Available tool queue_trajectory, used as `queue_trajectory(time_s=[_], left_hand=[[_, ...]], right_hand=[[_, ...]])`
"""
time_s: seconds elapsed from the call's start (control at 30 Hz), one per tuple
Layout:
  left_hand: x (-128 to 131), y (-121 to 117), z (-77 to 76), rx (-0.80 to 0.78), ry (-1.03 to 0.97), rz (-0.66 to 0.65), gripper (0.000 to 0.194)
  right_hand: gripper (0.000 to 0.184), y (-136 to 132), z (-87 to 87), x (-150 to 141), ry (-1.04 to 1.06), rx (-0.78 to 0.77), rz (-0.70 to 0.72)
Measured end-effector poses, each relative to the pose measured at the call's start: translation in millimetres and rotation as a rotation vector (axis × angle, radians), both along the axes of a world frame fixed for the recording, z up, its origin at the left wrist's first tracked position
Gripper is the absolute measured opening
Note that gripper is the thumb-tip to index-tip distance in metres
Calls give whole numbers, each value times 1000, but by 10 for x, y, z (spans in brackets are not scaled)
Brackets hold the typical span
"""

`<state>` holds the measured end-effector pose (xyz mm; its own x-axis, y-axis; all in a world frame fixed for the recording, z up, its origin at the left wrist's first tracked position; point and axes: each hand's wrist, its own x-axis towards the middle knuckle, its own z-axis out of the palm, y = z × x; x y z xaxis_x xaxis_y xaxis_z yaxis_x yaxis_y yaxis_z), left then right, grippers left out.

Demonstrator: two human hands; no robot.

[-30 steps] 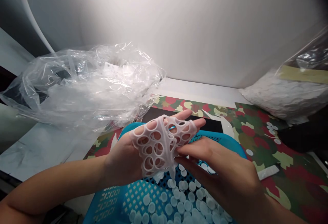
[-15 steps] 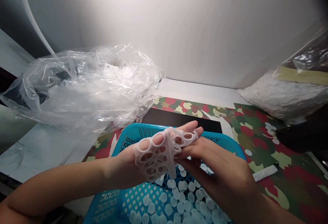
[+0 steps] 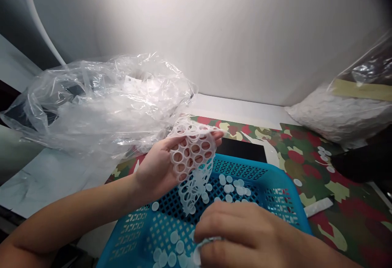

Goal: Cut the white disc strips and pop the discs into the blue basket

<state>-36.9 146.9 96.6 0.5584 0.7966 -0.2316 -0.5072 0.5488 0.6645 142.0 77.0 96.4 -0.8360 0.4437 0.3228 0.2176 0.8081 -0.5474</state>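
A whitish, limp sheet full of round holes (image 3: pixel 196 153) is draped over my left hand (image 3: pixel 165 161). The thumb lies across it and the fingers press from behind. Its lower end hangs crumpled into the blue plastic basket (image 3: pixel 275 170). My right hand (image 3: pixel 232 231) is lower, over the basket's near part, with its fingers curled. A pale, translucent round edge shows between those fingers, apparently a disc; the fingertips are partly hidden. Many small translucent discs (image 3: pixel 174 237) lie loose on the basket floor, and my right hand covers some of them.
A large clear plastic bag (image 3: pixel 101 108) with whitish contents fills the left side. A full bag of white pieces (image 3: pixel 346 117) stands at the right. Stray discs and a pale strip (image 3: pixel 318 207) lie on the camouflage-patterned surface (image 3: pixel 352 202). A black flat panel (image 3: pixel 241 149) is behind the basket.
My left hand has moved up and away, and the holed sheet now hangs spread from it. My right hand has left the sheet and dropped toward the discs in the basket.
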Motion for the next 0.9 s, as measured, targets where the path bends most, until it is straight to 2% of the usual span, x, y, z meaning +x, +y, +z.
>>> queue_trajectory(time_s=[0.1,0.17,0.23,0.3,0.4,0.43,0.5,0.53,0.6,0.67,0.7,0.8,0.9], left_hand=[[0,-42,11,135,25,-38,41],[-8,-94,27,295,141,-53,39],[-25,-153,46,555,361,-126,37],[-54,-198,54,889,607,-211,37],[-107,-210,30,1343,889,-244,37],[-124,-201,17,1451,965,-226,37],[-153,-178,-2,1612,1068,-176,34],[-163,-168,-4,1667,1090,-140,32],[-175,-157,7,1714,1076,-93,27],[-177,-160,33,1671,1012,-112,24],[-176,-164,49,1621,971,-139,23],[-175,-173,86,1394,860,-173,21],[-166,-161,97,1101,769,-107,16]], right_hand=[[12,51,49,10,126,-41,-138],[12,75,52,-7,111,-11,-167],[14,85,39,-26,43,83,-128],[20,73,16,-31,-2,168,-76],[26,18,-29,-2,157,246,-96],[23,-4,-41,15,251,270,-155],[7,-36,-52,50,406,276,-363],[12,-39,-48,65,421,229,-494],[40,-15,-28,82,381,101,-637],[59,42,-7,82,291,-30,-612],[60,75,1,77,245,-90,-569],[40,152,14,62,192,-289,-513],[11,176,34,61,186,-510,-529]])
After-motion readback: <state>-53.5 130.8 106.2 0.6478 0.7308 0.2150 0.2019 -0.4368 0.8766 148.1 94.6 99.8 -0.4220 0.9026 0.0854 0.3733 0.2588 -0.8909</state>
